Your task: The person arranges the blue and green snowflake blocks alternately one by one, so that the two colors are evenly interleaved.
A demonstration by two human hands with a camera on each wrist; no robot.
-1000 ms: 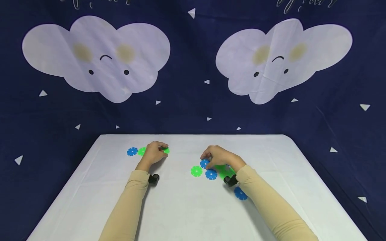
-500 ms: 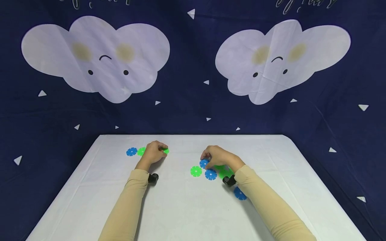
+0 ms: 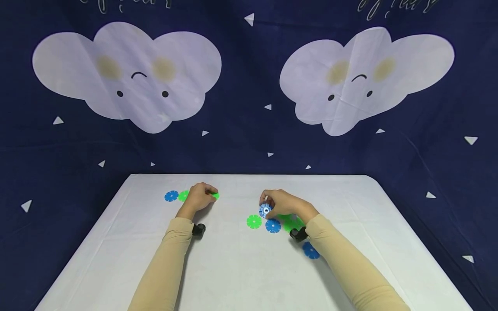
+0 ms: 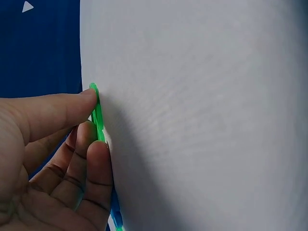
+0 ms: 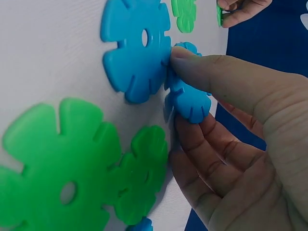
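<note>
Thumb and fingers of my left hand point(image 3: 199, 197) pinch a green notched disc point(image 4: 99, 118) by its edges, low at the table. Left of that hand lie a blue disc point(image 3: 171, 196) and a green disc point(image 3: 183, 196) in a row, part of which the hand hides. My right hand point(image 3: 285, 201) pinches a blue notched disc point(image 5: 191, 103) between thumb and fingers, tilted in the head view. Just below it lies another blue disc point(image 5: 131, 43), flat on the table. A green disc point(image 3: 254, 221) is to its left.
Overlapping green discs point(image 3: 292, 223) lie under the right wrist, partly hidden. One more blue disc point(image 3: 311, 250) sits beside the right forearm. The white table point(image 3: 241, 276) ends at a dark blue cloth point(image 3: 249, 147) with printed clouds.
The blue disc in my right hand has tilted and catches the light, where it looked flat before. My left hand stays in place on the green disc.
</note>
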